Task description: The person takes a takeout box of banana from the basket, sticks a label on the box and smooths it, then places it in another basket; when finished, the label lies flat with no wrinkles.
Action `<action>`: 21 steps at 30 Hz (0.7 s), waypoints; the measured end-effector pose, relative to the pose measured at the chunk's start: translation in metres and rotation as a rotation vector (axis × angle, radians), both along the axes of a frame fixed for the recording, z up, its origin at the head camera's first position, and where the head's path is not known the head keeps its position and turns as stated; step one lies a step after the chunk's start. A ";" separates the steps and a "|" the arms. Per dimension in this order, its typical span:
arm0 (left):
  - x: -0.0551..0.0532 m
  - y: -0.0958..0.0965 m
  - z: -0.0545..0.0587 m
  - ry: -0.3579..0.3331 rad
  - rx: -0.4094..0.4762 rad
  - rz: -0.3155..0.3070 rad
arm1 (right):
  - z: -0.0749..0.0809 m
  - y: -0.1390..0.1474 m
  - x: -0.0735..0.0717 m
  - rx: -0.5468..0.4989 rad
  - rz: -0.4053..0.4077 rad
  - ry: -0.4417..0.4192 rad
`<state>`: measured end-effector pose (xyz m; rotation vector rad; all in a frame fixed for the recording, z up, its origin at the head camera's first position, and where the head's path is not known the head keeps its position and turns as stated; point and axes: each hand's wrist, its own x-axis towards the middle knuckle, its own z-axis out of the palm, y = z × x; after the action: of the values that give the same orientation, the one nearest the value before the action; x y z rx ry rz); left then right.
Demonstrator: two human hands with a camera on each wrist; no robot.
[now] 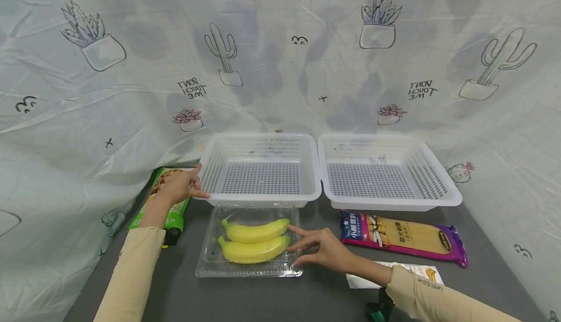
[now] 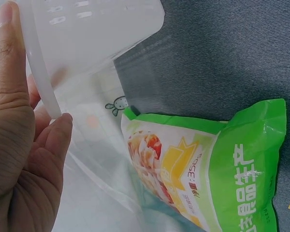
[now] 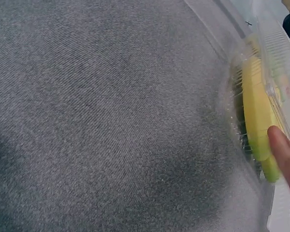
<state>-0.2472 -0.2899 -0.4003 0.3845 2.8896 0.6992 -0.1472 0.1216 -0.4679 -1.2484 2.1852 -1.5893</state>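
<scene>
At the left, my left hand [image 1: 178, 188] holds the near-left corner of a white perforated basket [image 1: 263, 198]. In the left wrist view its thumb lies on one side of the rim, other fingers on the far side. My right hand [image 1: 322, 249] is at the right edge of a clear plastic box [image 1: 206, 268], index and middle fingertips over the edge and thumb nearer the front corner, gripping it. Two yellow bananas [image 1: 256, 250] lie side by side in the box. In the right wrist view a fingertip overlaps the box wall beside the bananas [image 3: 257, 106].
A second white basket [image 1: 394, 204] stands right of the first. In front of it lie a pasta packet [image 1: 403, 234] and a white printed card [image 1: 420, 271], partly under the right forearm. A green food bag [image 2: 241, 169] lies beneath the left arm. Patterned cloth [image 1: 280, 68] hangs behind.
</scene>
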 end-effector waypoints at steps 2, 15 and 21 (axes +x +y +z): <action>0.001 0.000 0.001 0.001 -0.006 -0.003 | -0.002 0.001 -0.001 0.018 -0.005 -0.004; 0.027 0.004 -0.016 0.344 -0.021 -0.029 | 0.011 0.030 -0.010 0.054 0.148 -0.314; 0.053 0.021 -0.025 0.559 0.187 -0.015 | 0.005 0.053 -0.008 -0.034 0.054 -0.367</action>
<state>-0.1945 -0.2693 -0.4252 0.7286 3.3347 1.0010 -0.1554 0.1746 -0.4626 -0.9245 1.8892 -1.6843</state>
